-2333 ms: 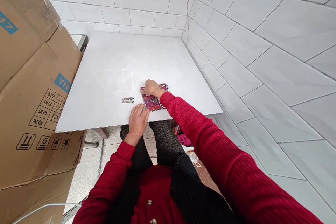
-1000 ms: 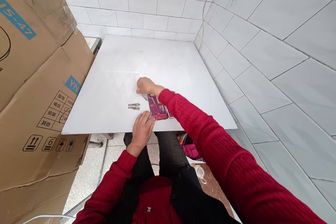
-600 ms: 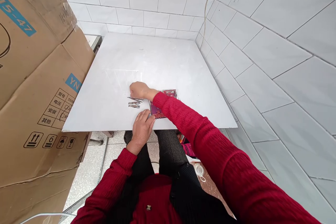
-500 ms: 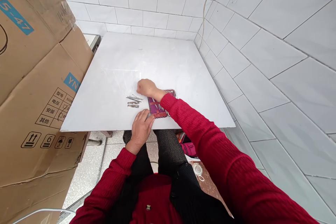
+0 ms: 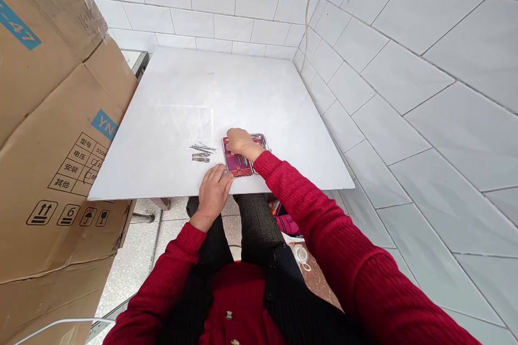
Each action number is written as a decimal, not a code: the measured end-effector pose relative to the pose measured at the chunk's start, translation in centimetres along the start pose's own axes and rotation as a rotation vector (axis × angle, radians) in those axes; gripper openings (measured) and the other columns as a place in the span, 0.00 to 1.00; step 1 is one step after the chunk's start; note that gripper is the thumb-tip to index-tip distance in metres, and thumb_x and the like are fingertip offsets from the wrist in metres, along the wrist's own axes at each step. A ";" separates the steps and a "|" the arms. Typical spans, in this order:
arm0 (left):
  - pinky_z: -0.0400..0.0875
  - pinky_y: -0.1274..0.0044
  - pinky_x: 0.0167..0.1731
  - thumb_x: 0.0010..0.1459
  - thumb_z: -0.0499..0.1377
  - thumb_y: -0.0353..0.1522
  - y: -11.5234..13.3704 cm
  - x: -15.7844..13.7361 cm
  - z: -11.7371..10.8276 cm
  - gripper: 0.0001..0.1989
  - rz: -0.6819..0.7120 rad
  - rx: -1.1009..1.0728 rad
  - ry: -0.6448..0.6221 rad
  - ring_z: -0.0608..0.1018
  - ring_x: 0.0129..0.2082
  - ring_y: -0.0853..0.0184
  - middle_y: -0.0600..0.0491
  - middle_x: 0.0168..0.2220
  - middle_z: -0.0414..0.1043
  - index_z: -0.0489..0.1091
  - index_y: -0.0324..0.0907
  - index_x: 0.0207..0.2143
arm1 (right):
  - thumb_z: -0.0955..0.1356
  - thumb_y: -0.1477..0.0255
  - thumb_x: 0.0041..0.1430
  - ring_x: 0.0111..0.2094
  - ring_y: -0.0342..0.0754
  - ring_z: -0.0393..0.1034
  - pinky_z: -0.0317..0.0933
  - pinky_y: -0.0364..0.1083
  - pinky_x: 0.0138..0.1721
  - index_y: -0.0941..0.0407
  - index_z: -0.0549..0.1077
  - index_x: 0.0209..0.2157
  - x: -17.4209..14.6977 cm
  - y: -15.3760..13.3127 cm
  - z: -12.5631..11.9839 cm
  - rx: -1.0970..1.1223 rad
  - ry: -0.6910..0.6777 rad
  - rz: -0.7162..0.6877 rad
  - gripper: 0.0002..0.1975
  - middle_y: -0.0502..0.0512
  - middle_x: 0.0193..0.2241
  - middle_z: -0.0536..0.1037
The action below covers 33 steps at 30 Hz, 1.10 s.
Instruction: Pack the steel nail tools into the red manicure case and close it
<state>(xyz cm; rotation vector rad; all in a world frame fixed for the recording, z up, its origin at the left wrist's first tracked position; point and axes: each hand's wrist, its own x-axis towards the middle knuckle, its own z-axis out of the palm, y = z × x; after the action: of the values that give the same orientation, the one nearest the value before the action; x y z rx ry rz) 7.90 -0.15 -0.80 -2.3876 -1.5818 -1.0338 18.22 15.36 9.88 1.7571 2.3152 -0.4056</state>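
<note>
An open manicure case (image 5: 233, 164) with a purple-red lining lies near the table's front edge, thin metal tools in its red loops. My left hand (image 5: 214, 188) rests on the table at the case's near left corner. Its fingers are stretched out and its thumb touches the edge of the case. Over the far part of the case is my right hand (image 5: 242, 142), fingers bent together and pointing down; whatever they pinch is hidden. Left of the case lie two nail clippers (image 5: 200, 157) side by side. Several slim metal manicure tools (image 5: 203, 147) are scattered just beyond them.
The white table (image 5: 259, 91) meets tiled walls behind and on the right. Large cardboard boxes (image 5: 60, 118) stand close along the left. A cable (image 5: 308, 16) hangs in the back right corner. Beneath the table's front edge, a pink item (image 5: 287, 225) shows beside my legs.
My right hand has moved from left of the case's far end to over the case's far part. My left hand stays at the near corner. The view has shifted slightly.
</note>
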 end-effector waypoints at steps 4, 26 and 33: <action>0.73 0.59 0.55 0.72 0.53 0.34 -0.1 0.0 0.1 0.13 -0.013 -0.024 -0.025 0.76 0.54 0.54 0.42 0.52 0.75 0.77 0.43 0.46 | 0.73 0.78 0.55 0.36 0.53 0.81 0.72 0.44 0.41 0.62 0.83 0.35 0.4 0.7 0.5 0.108 -0.026 0.020 0.06 0.62 0.30 0.85; 0.74 0.59 0.56 0.72 0.53 0.32 0.1 -0.2 -0.2 0.11 0.011 0.021 0.002 0.76 0.55 0.54 0.42 0.52 0.75 0.76 0.42 0.46 | 0.70 0.79 0.58 0.37 0.53 0.80 0.70 0.44 0.43 0.65 0.83 0.42 2.5 -1.1 -0.1 0.185 0.133 -0.070 0.12 0.63 0.32 0.85; 0.74 0.59 0.56 0.72 0.53 0.32 0.1 -0.2 -0.1 0.11 0.000 0.005 -0.017 0.76 0.55 0.54 0.42 0.52 0.75 0.76 0.43 0.46 | 0.67 0.78 0.61 0.34 0.48 0.78 0.66 0.41 0.38 0.60 0.84 0.33 0.9 1.0 -0.4 0.201 0.141 -0.079 0.11 0.59 0.32 0.85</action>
<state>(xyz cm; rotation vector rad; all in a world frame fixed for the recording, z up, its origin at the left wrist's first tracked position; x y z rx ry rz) 7.86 -0.44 -0.82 -2.3996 -1.5879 -1.0106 18.90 16.59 9.85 1.8420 2.5264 -0.5629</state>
